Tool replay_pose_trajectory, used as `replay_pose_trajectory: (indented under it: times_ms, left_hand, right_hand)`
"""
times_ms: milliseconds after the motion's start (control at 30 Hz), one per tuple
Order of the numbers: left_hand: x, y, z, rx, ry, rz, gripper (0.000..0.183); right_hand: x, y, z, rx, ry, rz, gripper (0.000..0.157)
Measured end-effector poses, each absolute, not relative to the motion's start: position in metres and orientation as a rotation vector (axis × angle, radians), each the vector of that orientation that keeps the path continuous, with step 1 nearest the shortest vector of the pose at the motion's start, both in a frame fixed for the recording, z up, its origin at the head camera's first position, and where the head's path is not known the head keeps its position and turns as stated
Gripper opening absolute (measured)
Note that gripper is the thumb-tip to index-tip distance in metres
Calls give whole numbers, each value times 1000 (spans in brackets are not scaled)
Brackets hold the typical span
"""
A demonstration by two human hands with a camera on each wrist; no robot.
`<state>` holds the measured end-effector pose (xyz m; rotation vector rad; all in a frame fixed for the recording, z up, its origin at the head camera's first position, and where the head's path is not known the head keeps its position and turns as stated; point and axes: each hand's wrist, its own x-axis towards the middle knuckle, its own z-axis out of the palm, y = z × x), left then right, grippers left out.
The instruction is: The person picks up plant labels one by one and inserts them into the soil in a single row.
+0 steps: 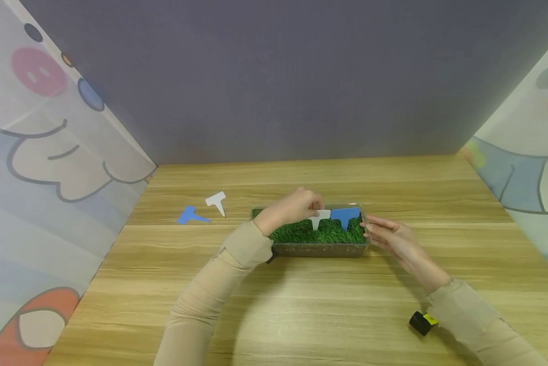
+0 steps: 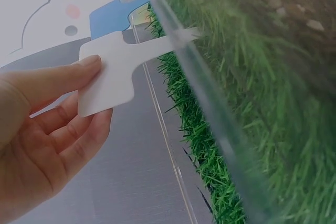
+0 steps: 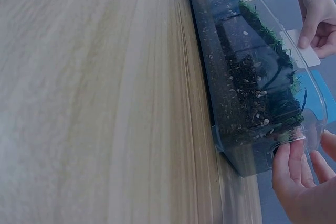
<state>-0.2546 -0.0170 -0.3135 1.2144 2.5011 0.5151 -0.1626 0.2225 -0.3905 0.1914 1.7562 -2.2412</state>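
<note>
My left hand (image 1: 297, 206) pinches the head of a white T-shaped plant label (image 2: 113, 77) between thumb and fingers. The label stands upright, its pointed stem down in the green artificial grass (image 1: 292, 235) of a clear rectangular planter box (image 1: 320, 250). Just to its right, a blue T-shaped plant label (image 1: 345, 214) is upright in the same grass, its edge close against the white one. At the box's right end is my right hand (image 1: 399, 241), its extended fingers (image 3: 295, 161) touching the end wall. Dark soil with pale bits shows through the box's side.
On the table's left lie another white plant label (image 1: 216, 201) and another blue plant label (image 1: 190, 215). A black cylindrical piece (image 1: 421, 323) with a yellow tag sits by the right sleeve. The wooden table (image 1: 301, 310) meets a grey panel (image 1: 292, 86) behind.
</note>
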Motion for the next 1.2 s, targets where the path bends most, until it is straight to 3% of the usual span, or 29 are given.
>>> replay_pose_trajectory:
  times_ms: [1200]
  left_hand:
    - [-259, -12, -319, 1188, 2527, 503, 14]
  right_hand:
    - [-163, 224, -395, 186, 1806, -2224, 37]
